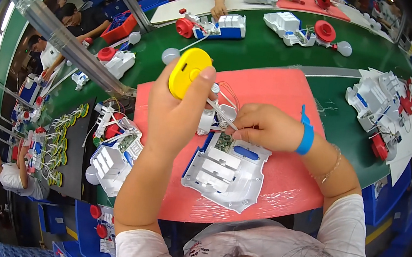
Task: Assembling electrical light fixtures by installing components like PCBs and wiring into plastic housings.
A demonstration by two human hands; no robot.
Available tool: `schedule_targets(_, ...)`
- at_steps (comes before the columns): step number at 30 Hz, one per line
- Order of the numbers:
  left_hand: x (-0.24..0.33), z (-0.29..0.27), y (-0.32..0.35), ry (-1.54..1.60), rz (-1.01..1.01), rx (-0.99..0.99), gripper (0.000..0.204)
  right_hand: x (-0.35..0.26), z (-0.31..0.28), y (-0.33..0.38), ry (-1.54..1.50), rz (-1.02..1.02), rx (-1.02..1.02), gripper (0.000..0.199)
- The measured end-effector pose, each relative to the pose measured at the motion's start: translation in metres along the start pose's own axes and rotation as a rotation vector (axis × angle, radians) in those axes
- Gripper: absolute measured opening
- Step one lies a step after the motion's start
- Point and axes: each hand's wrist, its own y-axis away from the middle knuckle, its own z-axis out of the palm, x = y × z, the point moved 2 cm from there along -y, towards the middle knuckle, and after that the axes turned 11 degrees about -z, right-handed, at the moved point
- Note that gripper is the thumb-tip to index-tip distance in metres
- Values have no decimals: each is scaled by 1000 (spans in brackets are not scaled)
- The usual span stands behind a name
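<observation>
My left hand [175, 107] is closed around a yellow oval plastic case [188, 73] with a dark slot and a round button, its thumb on the front. A white cable [224, 111] runs from beside this hand toward my right hand [262, 127], whose fingers pinch it near its end. Below them lies an opened white plastic housing [223, 178] with blue trim, white blocks inside and a green circuit board [225, 142] at its upper end. Thin red and yellow wires [230, 93] loop above the board. My left hand partly hides the housing's upper parts.
The housing lies on a pink foam sheet [281, 180]. Another opened housing [113, 161] sits at left, beside several yellow corded pieces on a black mat [74, 164]. Along the green belt [244, 57] stand more assemblies; a co-worker's hand [219, 9] touches one. More parts [379, 105] lie at right.
</observation>
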Motion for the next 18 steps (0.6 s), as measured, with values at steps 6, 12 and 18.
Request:
schedule_targets(6,-18,0,7,22,-91,-89,31,31,12,-12,-99,24,-243,18)
schedule_targets(12,-43,-13,22,71,-175,-89,39,49,29,-10,-79,18,-308,16)
schedule_targets(18,-39,-23,22,53,-228,26,51,50,34,-13,-135,-192,-284,13)
